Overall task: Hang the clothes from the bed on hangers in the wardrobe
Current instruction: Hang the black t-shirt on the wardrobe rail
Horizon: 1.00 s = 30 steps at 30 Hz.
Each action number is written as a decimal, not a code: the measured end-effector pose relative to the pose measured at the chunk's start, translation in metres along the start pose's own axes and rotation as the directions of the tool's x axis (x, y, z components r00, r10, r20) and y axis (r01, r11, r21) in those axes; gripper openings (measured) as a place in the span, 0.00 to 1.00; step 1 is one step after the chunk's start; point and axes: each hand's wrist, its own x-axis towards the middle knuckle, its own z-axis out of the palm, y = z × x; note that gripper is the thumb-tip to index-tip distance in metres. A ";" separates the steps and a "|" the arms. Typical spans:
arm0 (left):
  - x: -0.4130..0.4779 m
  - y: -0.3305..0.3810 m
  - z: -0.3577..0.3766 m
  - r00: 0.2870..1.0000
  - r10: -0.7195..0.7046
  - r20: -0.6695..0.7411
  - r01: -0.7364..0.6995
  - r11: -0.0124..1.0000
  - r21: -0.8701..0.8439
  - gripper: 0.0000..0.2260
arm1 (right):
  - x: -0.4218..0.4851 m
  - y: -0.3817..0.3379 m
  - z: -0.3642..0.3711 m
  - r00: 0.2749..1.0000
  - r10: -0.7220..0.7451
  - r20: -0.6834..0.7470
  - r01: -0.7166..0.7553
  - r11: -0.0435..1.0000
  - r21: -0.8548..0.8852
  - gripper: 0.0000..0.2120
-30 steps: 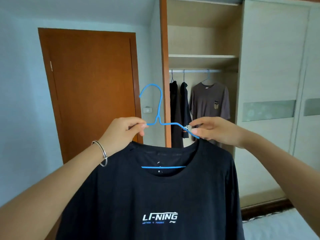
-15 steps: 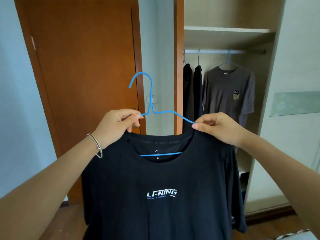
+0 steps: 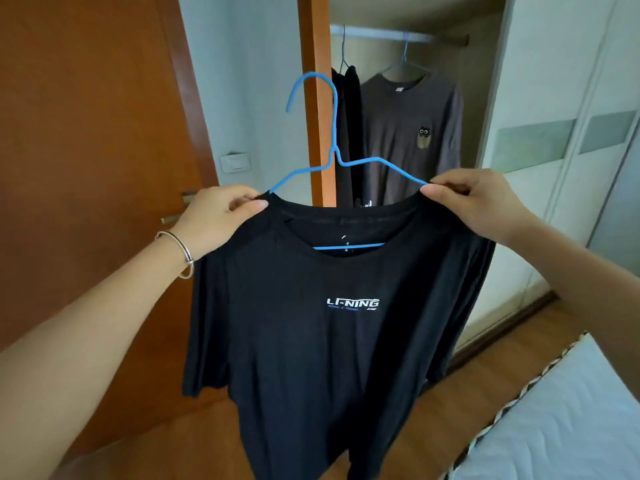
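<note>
A black T-shirt with a white chest logo hangs in front of me on a blue wire hanger. The hanger's hook stands upright above the collar, and its lower bar shows inside the neck opening. My left hand pinches the collar at the left shoulder. My right hand pinches the collar and hanger arm at the right shoulder. Behind them the open wardrobe has a rail near the top of the view.
A grey T-shirt with an owl patch and dark garments hang on the rail. A brown room door stands at left. White sliding wardrobe doors are at right. The bed corner lies at lower right over wooden floor.
The wardrobe has come closer and the rail has risen in view. Both hands slid down from the hanger wire onto the shirt's collar. The bed corner has come into view.
</note>
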 end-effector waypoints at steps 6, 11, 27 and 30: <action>0.066 -0.010 0.060 0.996 0.057 -0.075 -0.064 0.994 -0.091 0.08 | 0.018 0.041 -0.002 0.991 0.119 -0.059 -0.122 0.991 -0.059 0.03; 0.122 0.012 0.120 0.974 0.227 0.031 -0.216 0.955 -0.204 0.09 | 0.037 0.088 -0.013 0.979 0.123 -0.164 -0.144 0.982 -0.119 0.02; 0.294 0.106 0.278 0.914 0.357 0.191 -0.201 0.810 -0.550 0.10 | 0.092 0.190 -0.004 0.991 0.112 -0.079 -0.137 0.809 -0.572 0.13; 0.314 0.114 0.292 0.906 0.378 0.189 -0.214 0.797 -0.565 0.10 | 0.107 0.210 0.019 0.973 0.226 0.055 -0.130 0.723 -0.679 0.19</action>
